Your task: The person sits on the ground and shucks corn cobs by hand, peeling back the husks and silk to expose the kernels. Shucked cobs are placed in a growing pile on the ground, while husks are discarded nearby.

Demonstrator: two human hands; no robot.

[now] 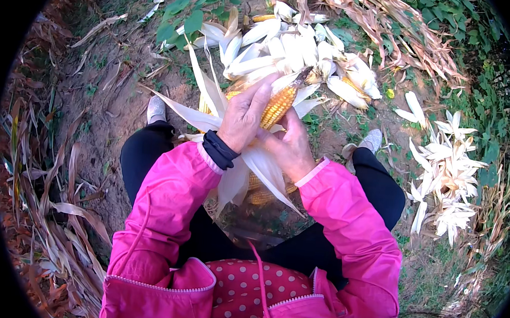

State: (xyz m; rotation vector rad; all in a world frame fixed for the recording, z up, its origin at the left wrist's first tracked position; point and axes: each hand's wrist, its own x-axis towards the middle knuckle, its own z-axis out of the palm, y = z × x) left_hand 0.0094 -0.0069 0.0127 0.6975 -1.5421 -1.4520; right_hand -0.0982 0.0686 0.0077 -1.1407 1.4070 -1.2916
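Note:
A yellow ear of corn (280,106) is held between both hands, its dark tip pointing up and to the right. Along its left side lies my left hand (245,115), fingers stretched towards the tip. My right hand (292,145) grips it from the right, lower down, with the fingertips partly hidden behind the ear. Pale husk leaves (198,116) spread outward around the hands, and one long husk leaf (271,178) hangs below them. Beneath the hands, bare yellow ears (262,197) lie on the ground between my legs, mostly covered by husk and hands.
A pile of ears in whitish husks (296,46) lies just ahead. To the right is a heap of stripped husks (449,177). Dry corn stalks (406,32) lie at the upper right, with more dry leaves (68,225) at left. My shoes (371,139) rest on bare soil and grass.

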